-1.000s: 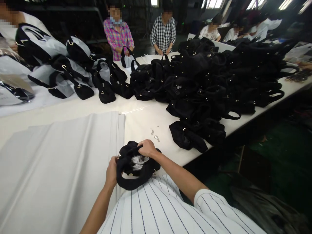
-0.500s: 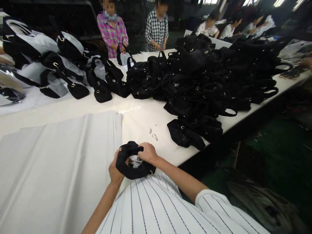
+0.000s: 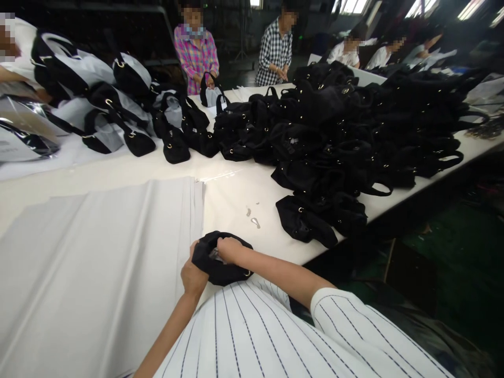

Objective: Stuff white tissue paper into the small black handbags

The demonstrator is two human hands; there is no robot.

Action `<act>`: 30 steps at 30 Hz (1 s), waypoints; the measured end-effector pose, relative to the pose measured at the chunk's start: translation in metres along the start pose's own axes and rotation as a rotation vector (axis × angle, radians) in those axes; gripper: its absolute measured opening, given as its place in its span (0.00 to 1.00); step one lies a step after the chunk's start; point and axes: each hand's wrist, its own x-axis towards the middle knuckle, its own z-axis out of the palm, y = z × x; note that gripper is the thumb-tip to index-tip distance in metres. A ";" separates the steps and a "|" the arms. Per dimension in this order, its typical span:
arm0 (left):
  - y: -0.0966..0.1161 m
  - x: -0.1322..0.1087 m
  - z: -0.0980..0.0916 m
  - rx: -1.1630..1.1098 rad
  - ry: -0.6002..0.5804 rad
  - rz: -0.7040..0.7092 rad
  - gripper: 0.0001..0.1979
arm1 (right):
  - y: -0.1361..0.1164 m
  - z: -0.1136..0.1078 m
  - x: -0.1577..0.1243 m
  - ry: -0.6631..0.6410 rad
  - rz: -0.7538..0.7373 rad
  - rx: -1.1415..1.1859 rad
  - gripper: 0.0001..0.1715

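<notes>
A small black bag (image 3: pixel 224 270) sits at the near edge of the white table (image 3: pixel 236 189), right against my striped shirt. My left hand (image 3: pixel 192 275) grips its left rim with fingers curled. My right hand (image 3: pixel 229 249) is closed over its top opening, where a bit of pale stuffing paper shows. To the left lies a stack of white paper sheets (image 3: pixel 98 252).
A large heap of black bags (image 3: pixel 354 126) covers the table's right and far side. Stuffed bags with white paper (image 3: pixel 118 110) lie far left. Two people (image 3: pixel 197 52) stand at the far end; others sit beyond. The table edge drops off to the right.
The bag has been squeezed smaller between my hands, its handle tucked in, and less of the paper inside shows. My right hand has slid a little left and down.
</notes>
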 end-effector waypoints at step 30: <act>-0.009 -0.004 0.010 -0.109 0.041 0.127 0.29 | 0.004 0.029 -0.022 0.205 0.055 0.072 0.10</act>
